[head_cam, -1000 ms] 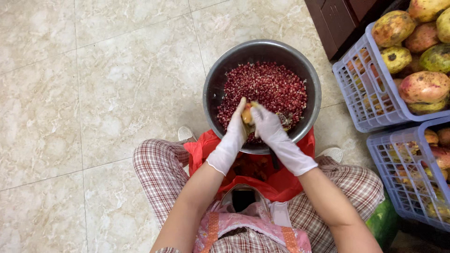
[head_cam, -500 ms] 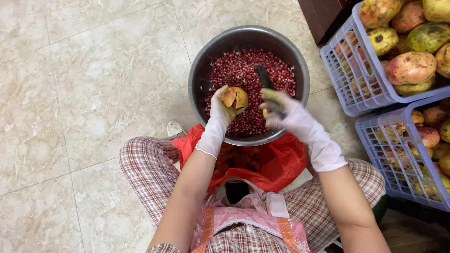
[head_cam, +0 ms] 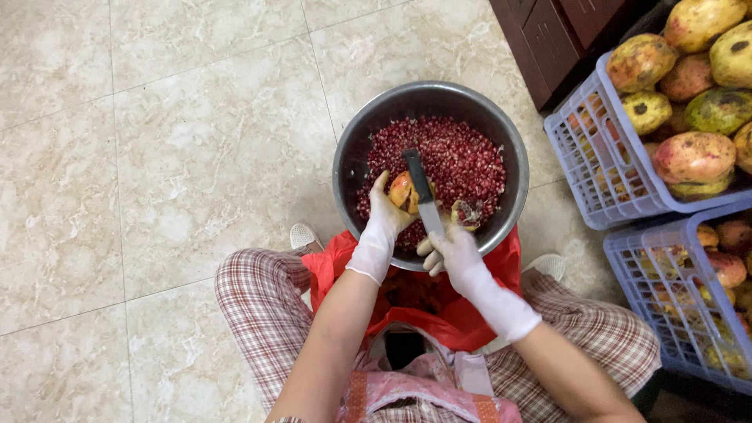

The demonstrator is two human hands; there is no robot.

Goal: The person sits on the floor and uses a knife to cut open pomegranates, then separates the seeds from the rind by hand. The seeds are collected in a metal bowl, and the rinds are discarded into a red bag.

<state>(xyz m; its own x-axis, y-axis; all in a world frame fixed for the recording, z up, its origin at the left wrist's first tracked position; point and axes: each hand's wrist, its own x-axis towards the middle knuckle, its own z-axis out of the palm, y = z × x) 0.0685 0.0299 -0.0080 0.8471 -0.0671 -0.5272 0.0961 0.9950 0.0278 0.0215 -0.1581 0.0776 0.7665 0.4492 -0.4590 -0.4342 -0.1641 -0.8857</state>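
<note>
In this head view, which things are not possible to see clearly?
- Knife: handle hidden inside the right hand.
- Pomegranate piece: partly covered by left hand fingers.
- Red bag: contents hidden under the metal bowl and arms.
- Fruit baskets: cut off by the right edge.

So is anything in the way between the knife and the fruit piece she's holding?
Nothing visible. The left hand holds the pomegranate piece over the metal bowl, and the knife in the right hand lies right beside it, with no gap showing.
</note>
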